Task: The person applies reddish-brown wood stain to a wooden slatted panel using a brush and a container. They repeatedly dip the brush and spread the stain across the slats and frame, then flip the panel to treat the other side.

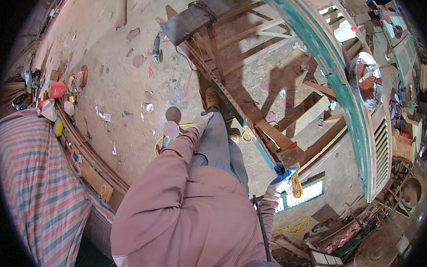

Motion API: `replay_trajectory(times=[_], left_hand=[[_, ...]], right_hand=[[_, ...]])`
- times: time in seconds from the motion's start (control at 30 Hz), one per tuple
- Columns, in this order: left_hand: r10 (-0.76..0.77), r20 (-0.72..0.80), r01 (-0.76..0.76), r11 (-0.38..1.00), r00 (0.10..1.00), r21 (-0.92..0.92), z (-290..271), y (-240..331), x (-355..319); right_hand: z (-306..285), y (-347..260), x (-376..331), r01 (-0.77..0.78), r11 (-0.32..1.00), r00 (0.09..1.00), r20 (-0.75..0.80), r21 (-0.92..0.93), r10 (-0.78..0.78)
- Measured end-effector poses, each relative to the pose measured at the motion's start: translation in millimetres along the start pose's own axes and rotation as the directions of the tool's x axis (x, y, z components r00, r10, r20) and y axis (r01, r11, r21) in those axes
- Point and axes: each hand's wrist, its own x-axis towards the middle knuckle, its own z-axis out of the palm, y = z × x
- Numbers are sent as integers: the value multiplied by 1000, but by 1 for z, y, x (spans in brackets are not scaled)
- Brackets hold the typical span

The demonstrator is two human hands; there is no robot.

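Observation:
My left hand (201, 122), in a pale glove, rests on my grey trouser leg near the knee; its fingers are mostly hidden. Over to the right, my right hand (281, 181) wears a white glove with blue fingers. It is closed on a yellow slotted tool (296, 182), whose exact kind I cannot make out. The hand is beside the near end of a long wooden frame (237, 113) with a blue-green edge. Dark brown boards (279, 136) join the frame just beyond that hand.
An angle grinder (156, 49) lies on the floor near a dark box (188, 23). Round sanding discs (171, 129) and scraps are scattered about. A curved green wooden piece (340, 86) runs along the right, with a shiny round bowl (367, 80) beside it. Striped cloth (38, 169) hangs at left.

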Motion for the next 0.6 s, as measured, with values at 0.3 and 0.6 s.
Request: replay_trajectory(times=[0.3,0.6], left_hand=[[229,195,-296,610,954,735,-50,9,-26],[87,-42,-75,972,995,223,-28,9,-30]], right_hand=[[-30,16,0,42,981,993,-115,190,-20],[-27,41,-2,-24,981,993,-108,190,45]])
